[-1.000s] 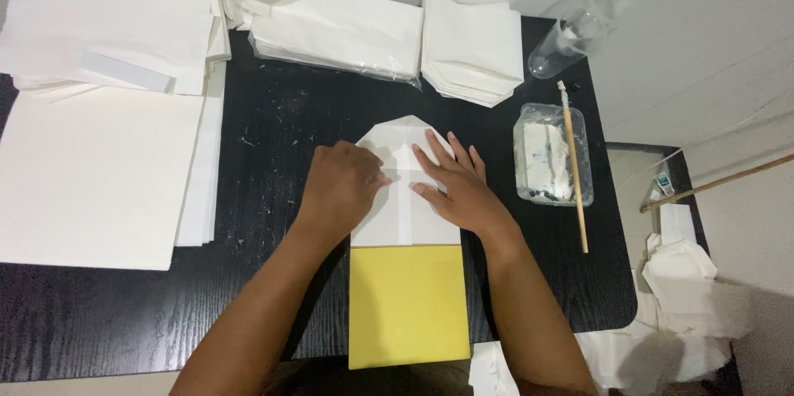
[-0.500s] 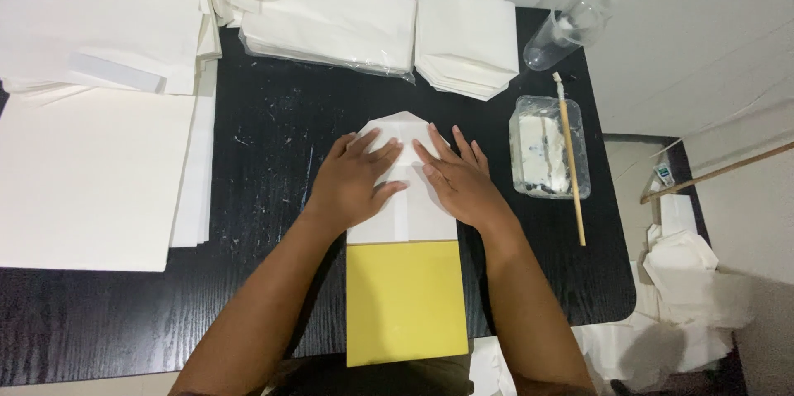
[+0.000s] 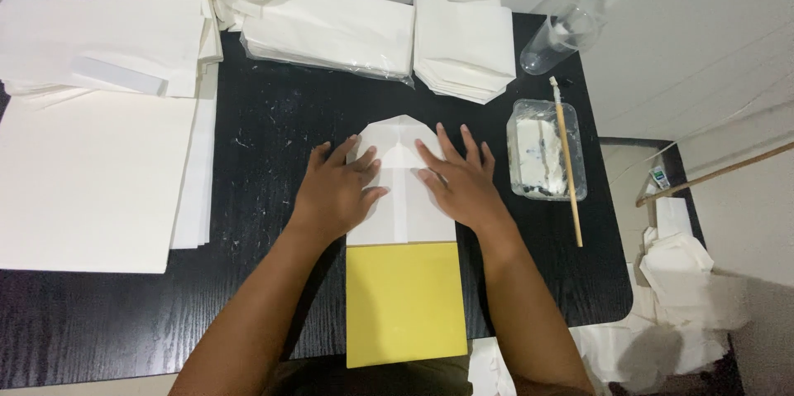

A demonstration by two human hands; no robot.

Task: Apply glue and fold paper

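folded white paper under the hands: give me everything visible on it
The folded white paper lies flat on the black table, its far end folded to a blunt point with creased flaps. Its near end overlaps a yellow sheet. The left hand and right hand press palm-down on its two sides. It looks thin and matte.

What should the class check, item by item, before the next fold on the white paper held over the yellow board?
1. Both hands flat on the folded white paper sheet: left hand and right hand, ok.
2. Paper lined up with the yellow rectangular board: ok.
3. Top corners folded to a blunt point: ok.
4. Thin wooden stick apart from hands, resting on the clear plastic tray: ok.
5. Creases sharp: cannot tell.
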